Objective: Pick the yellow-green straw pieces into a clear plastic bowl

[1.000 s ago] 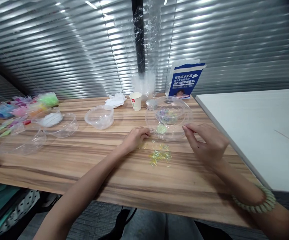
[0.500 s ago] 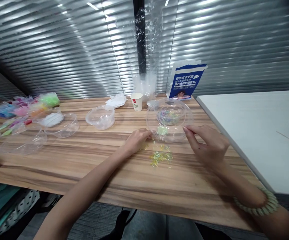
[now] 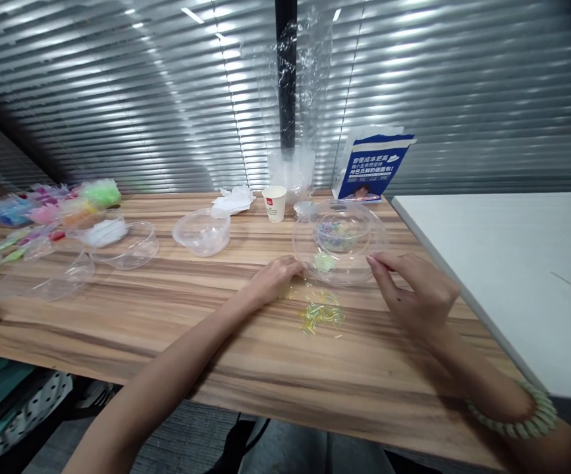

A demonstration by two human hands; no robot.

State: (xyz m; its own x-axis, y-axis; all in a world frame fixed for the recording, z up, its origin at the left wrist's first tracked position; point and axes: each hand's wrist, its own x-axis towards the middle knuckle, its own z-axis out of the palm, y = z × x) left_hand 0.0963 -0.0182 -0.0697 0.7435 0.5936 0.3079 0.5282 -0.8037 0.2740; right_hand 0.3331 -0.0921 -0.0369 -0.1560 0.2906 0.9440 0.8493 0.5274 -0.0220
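Coloured packets [image 3: 100, 192], far L: heaped behind clear tubs [image 3: 141, 250]; well away from both hands, low risk.

Clear bowl [image 3: 186, 238], L of centre: light-looking; a stray elbow or sleeve could shove it.

White tissue [image 3: 234, 199]: crumpled, behind & R of bowl.

Left hand [image 3: 272, 280]: fingers curled, tips down by dish's front-L rim; can't tell if anything's held.

Paper cup [image 3: 274, 205]: upright, contents not visible; poss. tip-over if a reach goes wide.

Loose tube pcs [image 3: 323, 316]: yellow/green, on wood table [image 3: 117, 316] btwn hands, in front of dish. Tiny, prob. roll easily; a dragged wrist could scatter them off the front edge.

Clear dish [image 3: 353, 268]: btwn hands; coloured pcs [image 3: 337, 234] & pale-green clump [image 3: 324, 262] show in or thru it. Uneven push on rim could tilt it, mixing/spilling pcs.

Right hand [image 3: 416, 286]: thumb & index nearly meet at dish's R rim; can't tell if pinching it. Slip there could jolt dish.
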